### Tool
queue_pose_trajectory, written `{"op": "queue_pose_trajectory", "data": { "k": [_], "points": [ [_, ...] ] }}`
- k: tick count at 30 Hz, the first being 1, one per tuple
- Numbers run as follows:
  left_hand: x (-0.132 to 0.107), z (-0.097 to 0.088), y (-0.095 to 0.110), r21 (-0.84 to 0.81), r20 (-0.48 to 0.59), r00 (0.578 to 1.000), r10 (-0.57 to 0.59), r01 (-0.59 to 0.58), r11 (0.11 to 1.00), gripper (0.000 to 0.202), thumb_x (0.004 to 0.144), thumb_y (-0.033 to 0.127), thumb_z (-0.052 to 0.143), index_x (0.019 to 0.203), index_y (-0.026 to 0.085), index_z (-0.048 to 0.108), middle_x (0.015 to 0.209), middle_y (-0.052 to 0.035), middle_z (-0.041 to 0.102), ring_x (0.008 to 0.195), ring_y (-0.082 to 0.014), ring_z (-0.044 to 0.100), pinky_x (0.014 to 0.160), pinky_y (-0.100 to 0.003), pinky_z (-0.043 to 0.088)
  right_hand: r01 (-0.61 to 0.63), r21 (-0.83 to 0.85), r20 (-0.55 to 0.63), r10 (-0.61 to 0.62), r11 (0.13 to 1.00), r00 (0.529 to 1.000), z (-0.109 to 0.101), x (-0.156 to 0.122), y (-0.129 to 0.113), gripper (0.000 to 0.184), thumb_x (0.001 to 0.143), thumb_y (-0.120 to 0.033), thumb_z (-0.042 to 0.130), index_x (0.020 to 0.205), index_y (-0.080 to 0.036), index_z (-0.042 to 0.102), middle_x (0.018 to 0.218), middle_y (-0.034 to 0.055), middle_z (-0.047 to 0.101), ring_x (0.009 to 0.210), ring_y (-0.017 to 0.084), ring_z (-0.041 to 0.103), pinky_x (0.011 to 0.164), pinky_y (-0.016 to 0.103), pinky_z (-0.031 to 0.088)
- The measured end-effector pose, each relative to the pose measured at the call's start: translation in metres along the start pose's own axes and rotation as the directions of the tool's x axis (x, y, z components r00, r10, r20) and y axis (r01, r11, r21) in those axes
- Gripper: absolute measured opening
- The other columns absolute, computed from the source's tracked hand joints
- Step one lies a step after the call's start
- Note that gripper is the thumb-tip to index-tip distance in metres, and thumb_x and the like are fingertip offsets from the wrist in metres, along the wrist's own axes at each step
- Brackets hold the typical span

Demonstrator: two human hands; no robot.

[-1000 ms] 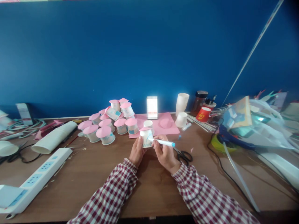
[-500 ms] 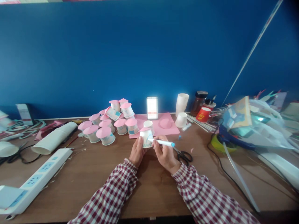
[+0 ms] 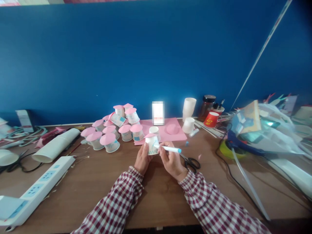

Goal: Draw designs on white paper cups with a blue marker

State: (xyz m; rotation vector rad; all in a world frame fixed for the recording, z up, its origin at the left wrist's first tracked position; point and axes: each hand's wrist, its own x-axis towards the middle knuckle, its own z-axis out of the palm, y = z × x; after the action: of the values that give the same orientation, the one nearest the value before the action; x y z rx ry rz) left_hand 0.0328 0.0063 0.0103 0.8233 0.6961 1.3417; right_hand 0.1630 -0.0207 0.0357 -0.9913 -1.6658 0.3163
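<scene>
scissors (image 3: 187, 160) pt hidden behind r hand (image 3: 172, 159), white thing (image 3: 158, 113) blurred out, sleeves (image 3: 114, 198) cut @ btm.

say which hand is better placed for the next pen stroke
Probably the right hand: it grips the marker, tip at the paper cup, while the left hand holds that cup.

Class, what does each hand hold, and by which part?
Left hand: white paper cup with pink conical top, by its side. Right hand: slim white, blue-ended marker, near its tip.
</scene>
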Motion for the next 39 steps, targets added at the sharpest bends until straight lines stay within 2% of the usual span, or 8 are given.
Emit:
{"op": "queue_pose_trajectory", "data": {
  "k": [10, 31, 39],
  "points": [
    [-0.0015, 0.002, 0.0025, 0.013, -0.023, 1.0, -0.001, 0.002, 1.0, 0.041, 0.079, 0.047, 0.058, 0.101, 0.013, 0.06, 0.082, -0.0035, 0.064, 0.074, -0.0145, 0.057, 0.071, -0.027, 0.046, -0.009, -0.002, 0.002, 0.009, 1.0, 1.0, -0.0007, 0.0003, -0.0013, 0.011, 0.091, -0.027, 0.041, 0.089, -0.019, 0.049, 0.08, 0.0038, 0.06, 0.068, 0.013, 0.059, 0.063, 0.024, 0.047],
    [0.0007, -0.0029, -0.0006, -0.028, 0.022, 1.0, -0.012, 0.012, 1.0, 0.048, 0.083, 0.047, 0.052, 0.115, 0.012, 0.055, 0.104, -0.0107, 0.064, 0.094, -0.0204, 0.06, 0.089, -0.036, 0.046, -0.025, -0.009, 0.014, 0.025, 1.0, 1.0, -0.0017, 0.0007, -0.002, 0.012, 0.092, -0.026, 0.04, 0.087, -0.019, 0.049, 0.073, 0.0014, 0.058, 0.062, 0.012, 0.056, 0.061, 0.023, 0.046],
    [0.0007, -0.0036, -0.0006, -0.006, 0.044, 0.999, 0.002, -0.001, 1.0, 0.05, 0.084, 0.047, 0.05, 0.119, 0.013, 0.053, 0.105, -0.0111, 0.064, 0.094, -0.0211, 0.06, 0.088, -0.036, 0.046, -0.042, -0.005, 0.019, 0.042, 0.999, 0.999, -0.0021, 0.0002, -0.0011, 0.012, 0.092, -0.025, 0.04, 0.088, -0.018, 0.05, 0.072, 0.001, 0.058, 0.064, 0.013, 0.058, 0.061, 0.023, 0.047]
  ]
}}
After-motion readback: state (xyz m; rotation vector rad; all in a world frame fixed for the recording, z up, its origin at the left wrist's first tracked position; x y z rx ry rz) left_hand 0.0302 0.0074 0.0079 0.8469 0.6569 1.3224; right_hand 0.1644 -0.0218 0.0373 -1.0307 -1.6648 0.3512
